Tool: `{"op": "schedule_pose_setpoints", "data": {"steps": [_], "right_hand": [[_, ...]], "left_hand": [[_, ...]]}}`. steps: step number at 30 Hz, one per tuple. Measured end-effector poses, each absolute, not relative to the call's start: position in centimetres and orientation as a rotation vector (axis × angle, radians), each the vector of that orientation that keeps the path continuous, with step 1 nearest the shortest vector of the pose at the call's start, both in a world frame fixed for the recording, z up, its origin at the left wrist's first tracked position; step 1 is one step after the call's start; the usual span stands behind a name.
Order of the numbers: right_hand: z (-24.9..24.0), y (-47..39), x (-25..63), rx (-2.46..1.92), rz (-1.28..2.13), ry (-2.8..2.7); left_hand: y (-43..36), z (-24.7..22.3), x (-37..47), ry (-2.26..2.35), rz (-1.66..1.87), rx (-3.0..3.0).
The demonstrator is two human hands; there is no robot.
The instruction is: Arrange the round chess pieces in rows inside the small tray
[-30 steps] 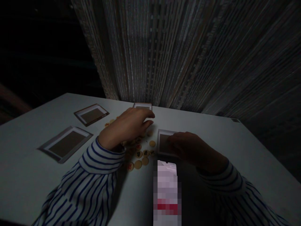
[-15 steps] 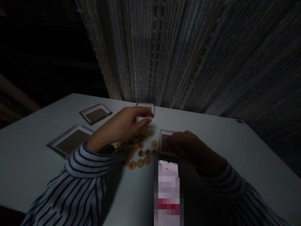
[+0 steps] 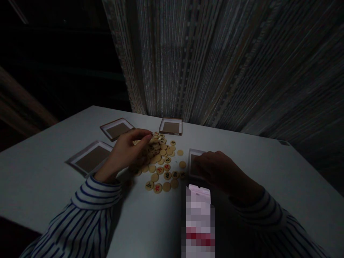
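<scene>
"Drawing back from over the pieces (image 3: 162, 152), the left hand (image 3: 125, 151) has opened up the view, hasn't it?"

"Yes. Half a second ago its fingers stretched towards the far box (image 3: 170, 134) and partly hid it; now that box shows whole, and the hand is at the left of the heap."

"Is it grasping a piece?"

"I cannot tell. Thumb and forefinger nearly meet at the tips, but nothing shows clearly between them."

"And the right hand (image 3: 221, 170)?"

"Much as before: fingers curled over the right box (image 3: 196, 152), in deep shadow. Whether they hold anything, I can't tell."

"Where are the pieces now?"

"Heaped loosely on the table (image 3: 242, 152), between the right box and the two left boxes (image 3: 92, 157), with a few strays near the phone (image 3: 201, 195). Some bear red marks, some black, others none on top."

"So what does the change mean?"

"Easier picking, I'd judge: far more of the heap is uncovered, though it looks unsorted."
</scene>
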State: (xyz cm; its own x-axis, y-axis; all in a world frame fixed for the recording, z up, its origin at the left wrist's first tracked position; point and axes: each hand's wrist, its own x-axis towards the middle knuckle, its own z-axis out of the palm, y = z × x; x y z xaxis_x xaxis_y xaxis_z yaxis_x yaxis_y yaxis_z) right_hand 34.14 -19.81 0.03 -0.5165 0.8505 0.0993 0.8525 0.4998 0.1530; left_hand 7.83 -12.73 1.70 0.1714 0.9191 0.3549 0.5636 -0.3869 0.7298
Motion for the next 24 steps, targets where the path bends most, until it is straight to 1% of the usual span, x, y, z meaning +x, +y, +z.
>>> {"op": "schedule_pose_setpoints", "data": {"steps": [8, 10, 18, 24], "right_hand": [[0.3, -19.8, 33.7, -1.569, -0.303, -2.636], [0.3, -19.8, 33.7, -1.579, -0.307, -2.614], [0.9, -19.9, 34.0, -1.568, -0.224, -2.498], [1.5, -18.8, 33.3, -1.541, -0.282, -2.452]], "left_hand": [[-12.5, -1.5, 6.3, 1.423, 1.156, 1.854], [-12.5, -2.1, 6.2, 1.416, 1.120, 1.852], [-11.9, -3.0, 5.7, 1.390, 1.067, 1.824], [-11.2, -3.9, 5.2, 1.417, 1.049, 1.934]]}}
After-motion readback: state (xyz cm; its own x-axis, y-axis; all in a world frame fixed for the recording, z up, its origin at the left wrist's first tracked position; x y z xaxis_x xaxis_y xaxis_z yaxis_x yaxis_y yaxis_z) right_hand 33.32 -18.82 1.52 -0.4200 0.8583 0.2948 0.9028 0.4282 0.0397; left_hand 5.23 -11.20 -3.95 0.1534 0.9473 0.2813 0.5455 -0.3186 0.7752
